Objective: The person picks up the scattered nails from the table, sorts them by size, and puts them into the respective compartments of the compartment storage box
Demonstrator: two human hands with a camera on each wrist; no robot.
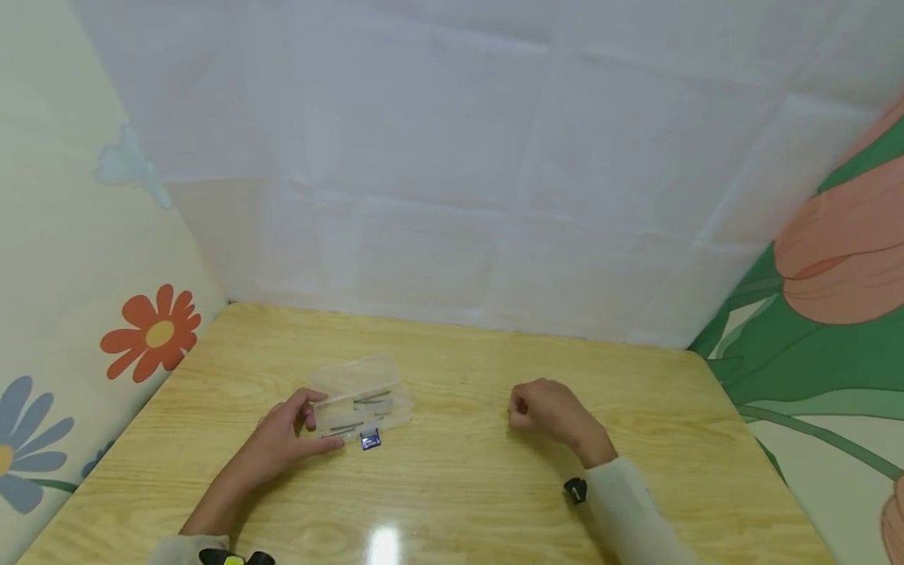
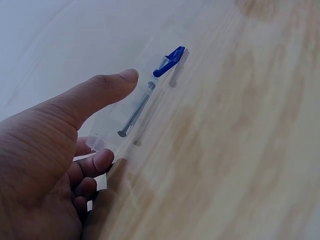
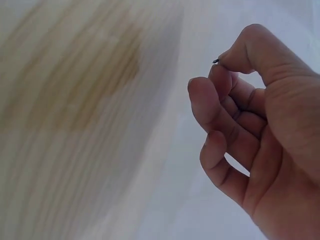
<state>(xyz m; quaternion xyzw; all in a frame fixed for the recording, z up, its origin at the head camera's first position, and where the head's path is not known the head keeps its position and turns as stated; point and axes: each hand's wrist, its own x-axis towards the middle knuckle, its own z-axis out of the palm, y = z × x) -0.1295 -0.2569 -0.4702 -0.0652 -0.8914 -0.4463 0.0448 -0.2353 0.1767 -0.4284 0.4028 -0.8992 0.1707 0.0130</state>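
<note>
On the left of the table in the head view sits a clear plastic box point(image 1: 401, 410) with its lid point(image 1: 356, 373) raised at the back. Several metal nails point(image 1: 372, 399) lie inside it, and a blue latch point(image 1: 370, 438) is on its front. My left hand point(image 1: 286, 431) grips the box's left end, thumb along the front wall and fingers at the side. Through that wall a flat-headed nail point(image 2: 136, 112) shows in the left wrist view. Apart from the box, my right hand point(image 1: 549, 408) pinches a small dark pointed thing point(image 3: 216, 61) between thumb and forefinger; most of it is hidden.
The wood-grain table point(image 1: 452, 494) runs back to a white cloth wall point(image 1: 452, 196). Flower-patterned sheets stand at the left point(image 1: 63, 235) and right point(image 1: 833, 377). A dark wrist device point(image 1: 575, 490) is by the right sleeve.
</note>
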